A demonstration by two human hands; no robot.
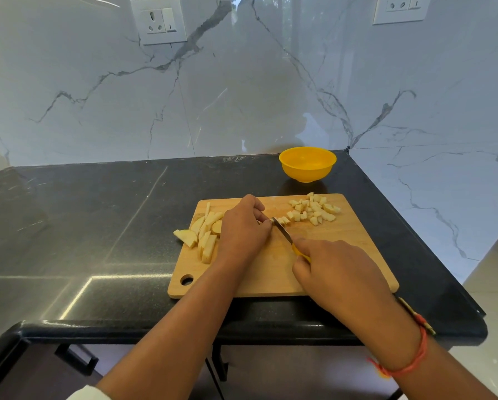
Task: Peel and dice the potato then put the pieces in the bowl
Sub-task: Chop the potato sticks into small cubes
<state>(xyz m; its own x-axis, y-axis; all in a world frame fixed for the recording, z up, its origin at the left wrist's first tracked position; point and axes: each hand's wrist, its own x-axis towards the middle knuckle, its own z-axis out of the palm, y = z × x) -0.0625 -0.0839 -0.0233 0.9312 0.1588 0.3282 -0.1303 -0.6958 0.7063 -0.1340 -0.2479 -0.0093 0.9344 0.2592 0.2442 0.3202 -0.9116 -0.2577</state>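
Gripping the yellow handle of the knife (283, 232), the right grip (337, 272) is curled tightly round it, over the lower right part of the cutting board (346, 249). The blade is directed up and to the left from the fist, and its tip is set down on the board.

The left grip (243, 229) is recorded just left of the blade tip. Its fingers are bent down and pinched on a potato strip (271, 219). Only the cut end of the strip is seen, at the fingertips and against the blade.

A short row of small cubes (284, 220) lies just right of the blade tip. It runs into the diced pile (314, 209) at the board's far right corner.

Uncut potato wedges (204, 232) are heaped on the board's left edge, behind and beside the left grip. One wedge overhangs the edge.

The yellow bowl (305, 174) stands on the black table (97, 226) beyond the board, near the diced pile but apart from it. No pieces are seen in it.

A red thread band (412, 362) is worn on the right wrist. A marble wall (242, 82) with two sockets (158, 20) backs the table.
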